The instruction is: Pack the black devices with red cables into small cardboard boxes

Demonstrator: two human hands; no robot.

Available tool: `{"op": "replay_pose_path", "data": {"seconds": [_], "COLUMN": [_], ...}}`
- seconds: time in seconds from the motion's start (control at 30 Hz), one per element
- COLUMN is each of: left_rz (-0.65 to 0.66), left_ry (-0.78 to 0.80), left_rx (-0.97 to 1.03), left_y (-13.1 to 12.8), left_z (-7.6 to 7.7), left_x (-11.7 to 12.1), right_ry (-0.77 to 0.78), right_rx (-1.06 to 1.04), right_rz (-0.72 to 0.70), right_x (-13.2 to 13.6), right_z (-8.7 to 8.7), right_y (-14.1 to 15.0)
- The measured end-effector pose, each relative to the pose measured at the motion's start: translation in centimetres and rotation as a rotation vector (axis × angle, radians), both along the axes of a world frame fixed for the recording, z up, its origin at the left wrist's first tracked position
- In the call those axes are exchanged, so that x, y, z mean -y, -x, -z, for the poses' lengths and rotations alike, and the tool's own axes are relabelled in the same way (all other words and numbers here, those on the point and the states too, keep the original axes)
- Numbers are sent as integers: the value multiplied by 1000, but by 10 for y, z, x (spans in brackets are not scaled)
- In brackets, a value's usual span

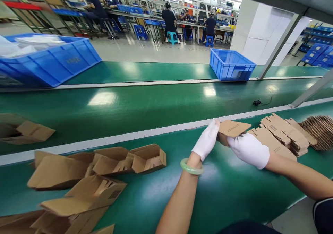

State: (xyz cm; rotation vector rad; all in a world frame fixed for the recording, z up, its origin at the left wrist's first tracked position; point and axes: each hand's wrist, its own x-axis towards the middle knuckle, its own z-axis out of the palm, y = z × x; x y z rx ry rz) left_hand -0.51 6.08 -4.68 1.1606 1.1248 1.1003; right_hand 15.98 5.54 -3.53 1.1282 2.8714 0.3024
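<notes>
Both my hands wear white gloves and hold one small brown cardboard box (233, 128) above the green bench. My left hand (207, 139) grips its left end, fingers closed along the edge. Closed around the near right side is my right hand (248, 149); part of the box is hidden behind it. Printed text shows on the raised flap. To the right lie flat cardboard blanks (277, 144) in stacks, close to my right forearm. Left of my hands stand several folded cardboard boxes (148, 158) with open tops.
A blue crate (75, 59) with white contents stands at the far left, and another blue crate (231, 67) at the back right. A metal post (282, 43) rises on the right. A small black object with a cord (257, 102) lies on the middle belt. Several people sit at benches behind.
</notes>
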Motion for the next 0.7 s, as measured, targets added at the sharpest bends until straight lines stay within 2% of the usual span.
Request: {"op": "replay_pose_path", "data": {"seconds": [0.1, 0.2, 0.27, 0.33, 0.37, 0.43, 0.5, 0.53, 0.6, 0.7], "left_rz": [-99, -163, -202, -253, -277, -309, -319, -321, -314, -292], "left_ry": [-118, -168, -169, -163, -161, -160, -161, -162, -164, -163], "left_rx": [-246, -304, -320, -331, -331, -323, -312, -308, -307, -320], "left_y": [15, 30, 40, 48, 51, 55, 58, 58, 59, 60], "left_z": [-3, -12, -17, -21, -22, -24, -24, -24, -23, -22], "left_x": [-2, -1, 0, 1, 1, 1, 1, 1, 1, 2], "right_ry": [194, 297, 292, 247, 203, 76, -64, -46, 21, 137], "right_rx": [-3, 20, -3, -101, -159, -234, -88, 48, 130, 191], "right_rz": [61, 153, 174, 203, 242, 392, 557, 608, 646, 670], "right_x": [-9, -2, 2, -6, -18, -59, -115, -144, -195, -240], "right_z": [27, 42, 33, 9, -4, -28, -37, -36, -23, 4], "right_y": [-5, -3, -2, -7, -13, -30, -53, -66, -88, -110]}}
